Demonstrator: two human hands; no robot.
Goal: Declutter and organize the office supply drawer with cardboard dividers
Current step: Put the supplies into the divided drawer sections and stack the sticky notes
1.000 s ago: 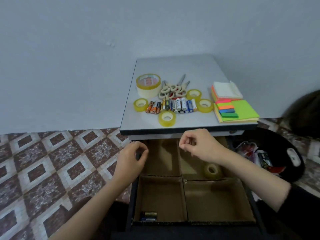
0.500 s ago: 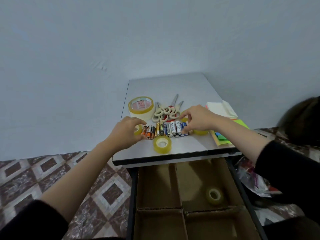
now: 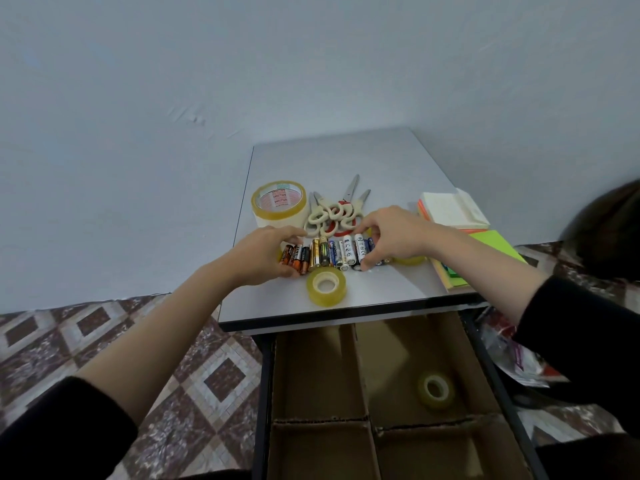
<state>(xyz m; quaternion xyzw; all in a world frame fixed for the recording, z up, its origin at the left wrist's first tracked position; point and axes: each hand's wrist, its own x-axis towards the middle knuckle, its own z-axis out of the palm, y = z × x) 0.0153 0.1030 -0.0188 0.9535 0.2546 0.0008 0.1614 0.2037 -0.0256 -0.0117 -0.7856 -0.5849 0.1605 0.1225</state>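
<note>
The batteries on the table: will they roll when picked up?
Probably: the row of small cylindrical batteries lies loose, side by side, so some could roll. The left hand and right hand pinch its ends, likely preventing that.

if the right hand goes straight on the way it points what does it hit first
The row of batteries. The right hand points left along it, fingers curled round the white ones at its right end, so it would press into those first. The scissors lie close behind; depth is unclear.

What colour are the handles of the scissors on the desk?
Cream-white on the scissors, with some red showing beneath; seen best in the head view.
</note>
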